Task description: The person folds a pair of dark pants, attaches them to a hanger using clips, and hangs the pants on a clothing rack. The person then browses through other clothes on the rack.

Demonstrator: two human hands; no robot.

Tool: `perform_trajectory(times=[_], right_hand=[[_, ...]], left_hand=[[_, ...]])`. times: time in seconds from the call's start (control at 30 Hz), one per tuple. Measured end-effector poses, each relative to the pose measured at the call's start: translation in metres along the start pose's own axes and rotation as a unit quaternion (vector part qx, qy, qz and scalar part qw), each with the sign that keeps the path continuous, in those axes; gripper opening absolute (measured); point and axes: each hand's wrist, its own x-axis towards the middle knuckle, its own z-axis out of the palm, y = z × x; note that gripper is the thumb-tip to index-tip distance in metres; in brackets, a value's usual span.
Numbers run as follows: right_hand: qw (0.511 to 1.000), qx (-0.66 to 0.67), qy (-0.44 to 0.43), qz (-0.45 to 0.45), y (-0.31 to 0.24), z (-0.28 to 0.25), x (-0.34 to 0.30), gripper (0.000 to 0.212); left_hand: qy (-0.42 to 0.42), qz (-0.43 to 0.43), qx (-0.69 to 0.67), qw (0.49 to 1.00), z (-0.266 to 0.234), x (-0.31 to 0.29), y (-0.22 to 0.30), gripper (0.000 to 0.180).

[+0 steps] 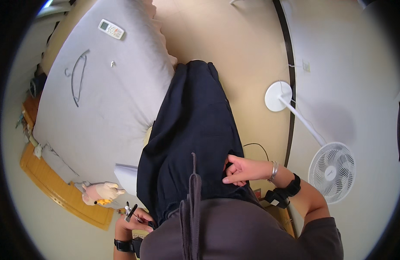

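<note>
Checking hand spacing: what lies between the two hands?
Head view: the dark garment lies between the left hand and the right hand, with greyish straps in front of it.

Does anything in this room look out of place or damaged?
Mildly: a dark hanger lies bare on the pale bedcover, near a white remote, which looks odd because nothing hangs on it. I see nothing spilled or damaged.

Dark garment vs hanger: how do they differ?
Shape: the dark garment is broad cloth; the hanger is a thin, bowed frame.
Colour: the garment is near-black, the hanger grey.
Contact: the right hand touches the garment; the hanger lies untouched on the bed.
</note>
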Motion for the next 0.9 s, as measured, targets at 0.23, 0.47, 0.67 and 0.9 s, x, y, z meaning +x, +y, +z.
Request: perform_trajectory(times=[0.23, 0.47, 0.67, 0.9], right_hand=[[1.000, 0.025, -0.004, -0.007, -0.006, -0.002, 0.003, 0.048], [0.998, -0.064, -0.011, -0.022, -0.062, 0.008, -0.009, 0.045], [0.980, -0.200, -0.012, 0.006, -0.111, 0.018, -0.011, 0.041], [0.952, -0.306, -0.001, 0.015, -0.143, 0.023, -0.028, 0.037]], left_hand=[[-0.042, 0.006, 0.025, 0.999, -0.018, -0.005, -0.006, 0.022], [0.022, 0.092, 0.000, 0.996, 0.006, -0.004, -0.015, 0.024], [0.082, 0.196, -0.002, 0.977, 0.019, 0.013, -0.052, 0.029], [0.086, 0.389, -0.005, 0.917, 0.038, 0.079, -0.092, 0.030]])
